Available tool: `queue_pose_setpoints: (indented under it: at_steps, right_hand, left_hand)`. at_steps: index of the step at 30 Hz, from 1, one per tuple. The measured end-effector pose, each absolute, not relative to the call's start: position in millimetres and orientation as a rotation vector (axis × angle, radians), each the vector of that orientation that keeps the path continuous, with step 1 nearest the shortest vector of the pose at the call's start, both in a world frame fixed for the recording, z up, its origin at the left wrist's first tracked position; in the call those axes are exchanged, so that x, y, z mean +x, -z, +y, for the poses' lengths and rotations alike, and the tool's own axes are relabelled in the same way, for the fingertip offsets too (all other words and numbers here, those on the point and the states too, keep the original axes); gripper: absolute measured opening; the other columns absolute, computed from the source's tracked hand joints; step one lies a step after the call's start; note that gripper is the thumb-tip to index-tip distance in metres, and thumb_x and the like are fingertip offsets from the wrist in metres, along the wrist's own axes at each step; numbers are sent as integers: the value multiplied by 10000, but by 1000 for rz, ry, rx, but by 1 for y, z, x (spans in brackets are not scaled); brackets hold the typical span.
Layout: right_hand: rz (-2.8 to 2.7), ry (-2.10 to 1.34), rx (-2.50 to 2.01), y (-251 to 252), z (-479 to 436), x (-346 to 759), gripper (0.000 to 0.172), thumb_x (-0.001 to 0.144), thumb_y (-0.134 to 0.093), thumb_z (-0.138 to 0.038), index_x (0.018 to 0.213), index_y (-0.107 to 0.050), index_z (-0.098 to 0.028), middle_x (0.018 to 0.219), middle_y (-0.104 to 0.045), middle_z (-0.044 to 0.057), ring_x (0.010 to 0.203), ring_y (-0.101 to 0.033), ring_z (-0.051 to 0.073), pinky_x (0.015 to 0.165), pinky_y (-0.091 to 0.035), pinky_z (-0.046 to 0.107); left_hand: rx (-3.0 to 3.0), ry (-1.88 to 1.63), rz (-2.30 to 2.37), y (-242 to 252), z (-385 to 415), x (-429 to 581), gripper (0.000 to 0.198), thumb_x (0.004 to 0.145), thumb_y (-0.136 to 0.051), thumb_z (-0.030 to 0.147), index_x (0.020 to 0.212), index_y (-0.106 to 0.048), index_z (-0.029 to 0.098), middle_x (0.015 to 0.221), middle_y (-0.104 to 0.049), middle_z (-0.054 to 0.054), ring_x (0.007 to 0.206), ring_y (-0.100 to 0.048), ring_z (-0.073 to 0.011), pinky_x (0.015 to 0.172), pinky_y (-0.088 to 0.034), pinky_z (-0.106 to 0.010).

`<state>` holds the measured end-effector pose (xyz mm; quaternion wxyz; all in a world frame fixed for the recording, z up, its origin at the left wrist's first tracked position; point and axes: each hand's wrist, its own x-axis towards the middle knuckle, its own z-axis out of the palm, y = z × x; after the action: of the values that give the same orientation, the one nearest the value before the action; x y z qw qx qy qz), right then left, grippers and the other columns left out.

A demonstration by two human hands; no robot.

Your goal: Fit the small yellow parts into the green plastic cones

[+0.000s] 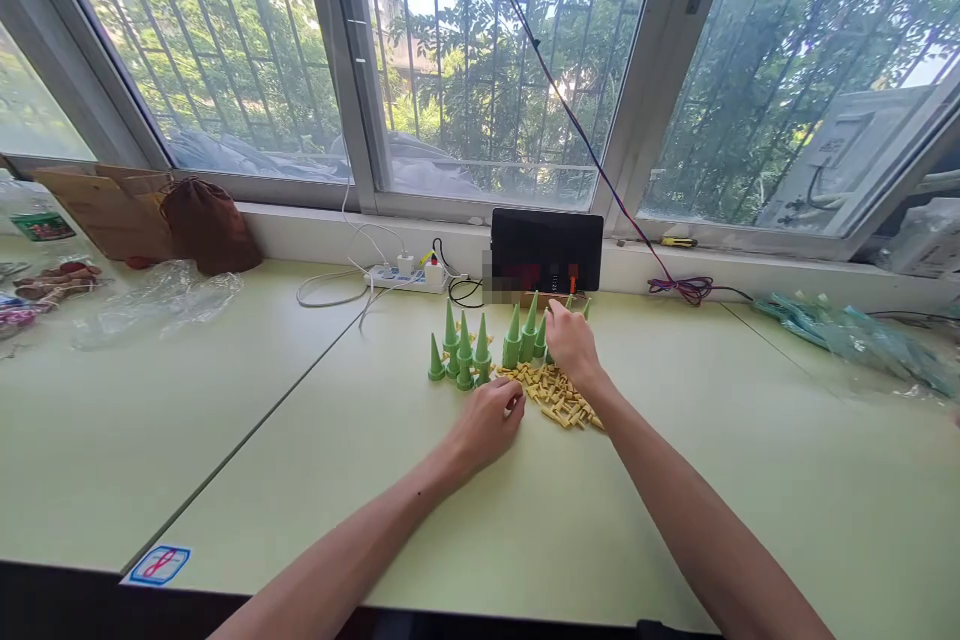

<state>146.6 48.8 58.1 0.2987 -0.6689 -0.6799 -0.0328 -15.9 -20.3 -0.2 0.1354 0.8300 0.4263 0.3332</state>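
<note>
Several green cones [464, 350] stand upright in a group at the middle of the table, and more green cones [512, 338] stand just to their right. A pile of small yellow pieces [559, 394] lies in front of the right group. My left hand [495, 412] rests on the table at the pile's left edge, fingers curled; what they hold, if anything, is hidden. My right hand [571, 340] is over the right group, its fingertips pinched beside a cone, and I cannot make out what is between them.
Behind the cones a dark tablet [547, 255] leans by the window ledge, beside a power strip [409, 278] with cables. Plastic bags [855, 340] lie at right. A brown pouch [208, 225], cardboard [112, 210] and clear plastic [154, 305] are at left.
</note>
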Motion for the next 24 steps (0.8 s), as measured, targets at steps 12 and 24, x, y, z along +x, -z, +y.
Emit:
queue_pose_setpoints:
  at_steps: [12,24]
  right_hand:
    - [-1692,52,-1699,-52,58,147,212,939,-467,-226,842,-642,-156,744,-678,99,692,-617,201,605,-342,267]
    - [-1685,91,-1689,-59,56,146,245,914,-447,-198,764,-635,-153,690,-666,92,615,-587,179,590,-334,266]
  left_hand:
    - [2416,-939,1196,-1,-23,-14,238,872,-407,164,645,-480,180,692,-539,-22,594,-454,-121,572,-336,-249]
    - [2436,-946,1184,0,-23,-14,230,850,-418,136,644,-510,182,673,-539,-14,580,-445,-121,558,-329,-252]
